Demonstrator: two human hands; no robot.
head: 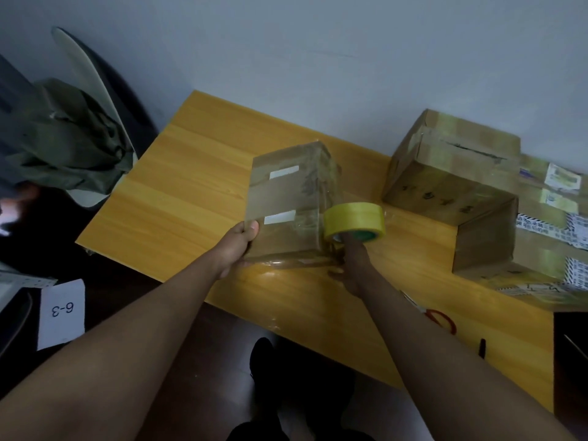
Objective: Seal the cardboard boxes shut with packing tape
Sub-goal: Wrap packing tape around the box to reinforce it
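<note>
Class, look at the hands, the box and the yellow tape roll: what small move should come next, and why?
Probably draw the tape roll in the right hand on round the box: the roll sits at its right side, and the left hand steadies the opposite edge.

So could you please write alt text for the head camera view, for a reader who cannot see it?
A person's left hand steadies a small cardboard box on a yellow wooden table while the right hand holds a roll of yellow packing tape against its side. More cardboard boxes sit to the right.
</note>
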